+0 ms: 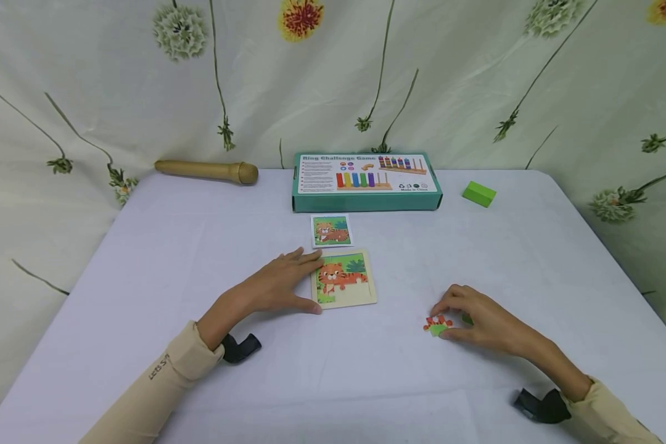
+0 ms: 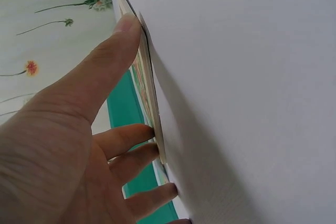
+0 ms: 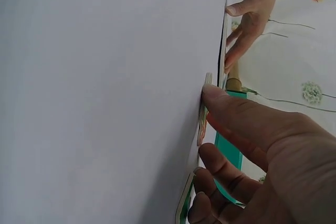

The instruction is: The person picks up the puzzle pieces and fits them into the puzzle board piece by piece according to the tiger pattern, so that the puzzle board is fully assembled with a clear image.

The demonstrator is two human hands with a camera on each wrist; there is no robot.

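A wooden puzzle board (image 1: 344, 297) with a tiger picture lies mid-table, pieces filling its top and left parts and bare wood showing at the lower right. My left hand (image 1: 282, 283) rests along the board's left edge, fingers spread, thumb (image 2: 118, 40) at the near corner. Off to the right, my right hand (image 1: 480, 320) pinches an orange-and-green puzzle piece (image 1: 438, 325) between thumb and fingers, low over the cloth. Another green puzzle piece (image 1: 467, 318) lies under that hand, mostly hidden by it; its edge shows beside the curled fingers in the right wrist view.
Just behind the board lies a tiger picture card (image 1: 332, 231). Farther back sits a teal Ring Challenge Game box (image 1: 366, 202), with a brown microphone-shaped object (image 1: 205, 171) to its left and a green block (image 1: 480, 193) to its right. A flowered curtain (image 1: 333, 74) hangs behind the table.
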